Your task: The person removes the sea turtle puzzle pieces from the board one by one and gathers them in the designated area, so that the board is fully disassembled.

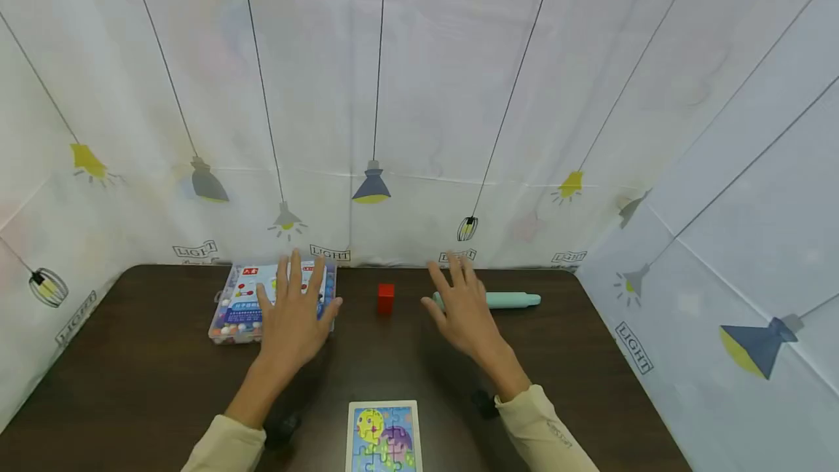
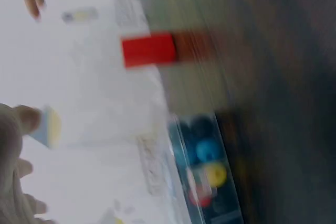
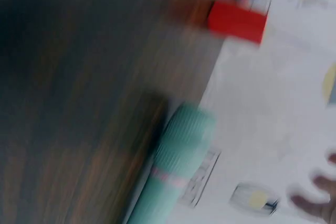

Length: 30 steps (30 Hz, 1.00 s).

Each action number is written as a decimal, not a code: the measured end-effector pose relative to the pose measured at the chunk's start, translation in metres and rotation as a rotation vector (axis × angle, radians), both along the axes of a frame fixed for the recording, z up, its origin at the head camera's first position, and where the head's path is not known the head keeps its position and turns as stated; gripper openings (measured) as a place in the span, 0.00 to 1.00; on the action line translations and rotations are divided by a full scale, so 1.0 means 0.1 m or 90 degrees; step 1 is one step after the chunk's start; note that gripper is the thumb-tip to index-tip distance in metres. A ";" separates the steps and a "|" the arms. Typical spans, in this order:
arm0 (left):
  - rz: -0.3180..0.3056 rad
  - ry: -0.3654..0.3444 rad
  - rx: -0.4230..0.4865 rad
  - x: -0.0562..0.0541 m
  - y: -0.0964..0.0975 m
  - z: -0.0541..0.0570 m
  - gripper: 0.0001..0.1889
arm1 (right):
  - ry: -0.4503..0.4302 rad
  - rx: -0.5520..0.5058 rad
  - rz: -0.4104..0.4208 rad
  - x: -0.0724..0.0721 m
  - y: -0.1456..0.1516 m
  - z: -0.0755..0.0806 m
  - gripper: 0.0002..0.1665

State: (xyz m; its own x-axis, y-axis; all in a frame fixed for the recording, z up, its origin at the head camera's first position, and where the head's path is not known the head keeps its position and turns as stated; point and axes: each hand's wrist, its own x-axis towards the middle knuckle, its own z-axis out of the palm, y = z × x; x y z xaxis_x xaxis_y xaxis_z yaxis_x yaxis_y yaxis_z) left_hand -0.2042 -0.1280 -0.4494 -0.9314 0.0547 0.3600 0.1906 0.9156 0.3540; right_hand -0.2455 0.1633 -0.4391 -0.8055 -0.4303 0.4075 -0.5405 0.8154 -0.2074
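My left hand (image 1: 293, 320) is raised with its fingers spread, overlapping the right side of a clear plastic box of colored balls (image 1: 237, 312) in the head view. My right hand (image 1: 464, 308) is spread too, in front of a mint-green tube (image 1: 514, 300) lying at the back right. Neither hand holds anything. Between them a red block (image 1: 385, 299) stands on the table, also seen in the left wrist view as a blurred red block (image 2: 149, 50). Nearer the front lies a framed jigsaw puzzle (image 1: 384, 437) with a yellow and a purple figure.
The dark wooden table (image 1: 164, 384) has rounded back corners and meets a white curtain (image 1: 432, 93) printed with hanging lamps. Another curtain panel (image 1: 741, 239) borders the right side. Dark wrist devices (image 1: 485, 404) sit at both sleeve cuffs.
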 end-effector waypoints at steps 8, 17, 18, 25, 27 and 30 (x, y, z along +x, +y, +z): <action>-0.232 -0.149 -0.041 0.86 0.08 -0.23 0.37 | -0.204 0.136 0.292 0.39 -0.29 -0.05 0.26; -0.380 -0.332 -0.093 1.09 0.03 -0.61 0.38 | -0.301 0.233 0.351 0.55 -0.52 -0.37 0.26; -0.387 -0.332 -0.098 1.09 0.04 -0.63 0.38 | -0.303 0.234 0.353 0.56 -0.53 -0.39 0.26; -0.401 -0.316 -0.118 1.09 0.05 -0.70 0.36 | -0.297 0.260 0.377 0.59 -0.58 -0.42 0.28; -0.402 -0.318 -0.119 1.08 0.06 -0.72 0.36 | -0.277 0.286 0.391 0.60 -0.59 -0.40 0.28; -0.398 -0.323 -0.124 1.07 0.07 -0.73 0.36 | -0.232 0.334 0.415 0.61 -0.62 -0.38 0.27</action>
State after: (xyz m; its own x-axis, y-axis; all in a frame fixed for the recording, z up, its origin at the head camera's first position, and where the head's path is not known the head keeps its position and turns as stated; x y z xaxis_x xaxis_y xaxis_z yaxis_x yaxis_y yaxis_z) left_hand -0.0969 -0.1212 -0.5220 -0.7548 0.6348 -0.1652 0.5450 0.7470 0.3808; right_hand -0.1846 0.1010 -0.4774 -0.3778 -0.9039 -0.2007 -0.9010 0.4088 -0.1454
